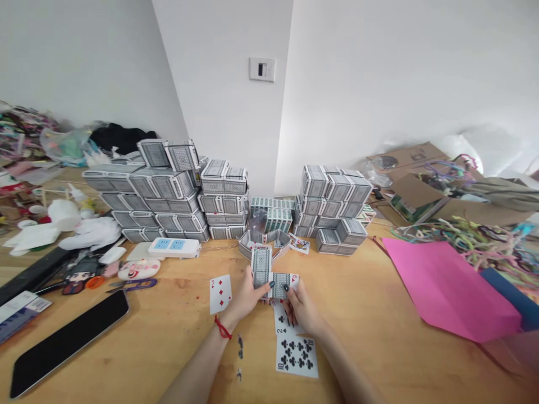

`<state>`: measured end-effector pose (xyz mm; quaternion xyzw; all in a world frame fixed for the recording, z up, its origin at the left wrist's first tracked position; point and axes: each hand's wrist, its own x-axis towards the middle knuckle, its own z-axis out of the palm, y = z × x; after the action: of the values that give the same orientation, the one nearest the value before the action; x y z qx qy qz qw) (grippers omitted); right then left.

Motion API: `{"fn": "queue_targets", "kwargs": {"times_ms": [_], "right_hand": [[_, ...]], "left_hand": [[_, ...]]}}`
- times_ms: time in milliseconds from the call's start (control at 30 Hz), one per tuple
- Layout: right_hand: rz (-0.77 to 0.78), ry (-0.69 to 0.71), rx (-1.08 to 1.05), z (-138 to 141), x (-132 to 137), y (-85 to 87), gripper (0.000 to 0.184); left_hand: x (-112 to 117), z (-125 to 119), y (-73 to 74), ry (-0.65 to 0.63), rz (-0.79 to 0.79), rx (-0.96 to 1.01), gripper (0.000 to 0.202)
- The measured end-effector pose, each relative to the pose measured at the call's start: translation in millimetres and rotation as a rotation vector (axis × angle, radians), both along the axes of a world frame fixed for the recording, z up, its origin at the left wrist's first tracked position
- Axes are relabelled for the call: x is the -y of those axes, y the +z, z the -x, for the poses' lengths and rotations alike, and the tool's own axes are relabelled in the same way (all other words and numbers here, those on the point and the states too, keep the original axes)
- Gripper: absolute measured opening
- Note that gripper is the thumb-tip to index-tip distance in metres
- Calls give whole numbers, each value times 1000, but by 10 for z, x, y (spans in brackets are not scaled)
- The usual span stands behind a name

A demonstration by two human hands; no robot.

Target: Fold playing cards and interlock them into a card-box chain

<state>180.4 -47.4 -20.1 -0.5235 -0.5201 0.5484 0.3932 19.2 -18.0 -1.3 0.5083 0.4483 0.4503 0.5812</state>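
Note:
My left hand (245, 296) and my right hand (301, 308) meet above the wooden table (177, 336), both closed on folded playing cards (269, 275) with patterned backs. The left hand pinches an upright card piece, the right one grips a piece lying sideways against it. A red string is tied round my left wrist. Below my hands lie a two of clubs (281, 321) and a ten of clubs (297, 356), face up. A five of diamonds (220, 293) lies to the left. Just beyond my hands sits a small ring of folded cards (264, 242).
Stacks of card blocks (168, 193) stand at the back left, more card blocks (332, 207) at the back right. A dark phone (69, 339), scissors (132, 285) and a power strip (173, 246) lie left. Pink paper (446, 289) and cardboard boxes (421, 185) fill the right.

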Motion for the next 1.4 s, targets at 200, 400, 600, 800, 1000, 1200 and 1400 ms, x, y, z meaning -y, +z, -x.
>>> {"fn": "queue_targets", "kwargs": {"times_ms": [200, 400, 600, 800, 1000, 1200, 1400], "right_hand": [[16, -1, -1, -10, 5, -6, 38], [18, 1, -4, 0, -9, -34, 38], [17, -33, -93, -14, -80, -51, 41], [-47, -158, -141, -34, -147, -116, 42], [-164, -238, -41, -11, -94, -98, 43], [-247, -288, -25, 42, -70, -72, 57], [-306, -356, 124, 137, -23, -42, 62]], "left_hand": [[0, -8, 12, -59, 48, 19, 32], [-13, -28, 23, -10, 47, -10, 35], [-13, -65, -6, 28, 28, -81, 35], [19, -131, 49, 155, -105, -226, 32], [108, -203, 176, 225, -88, -201, 29], [171, -264, 219, 230, -71, -125, 28], [214, -286, 167, 159, -157, -134, 32]]}}
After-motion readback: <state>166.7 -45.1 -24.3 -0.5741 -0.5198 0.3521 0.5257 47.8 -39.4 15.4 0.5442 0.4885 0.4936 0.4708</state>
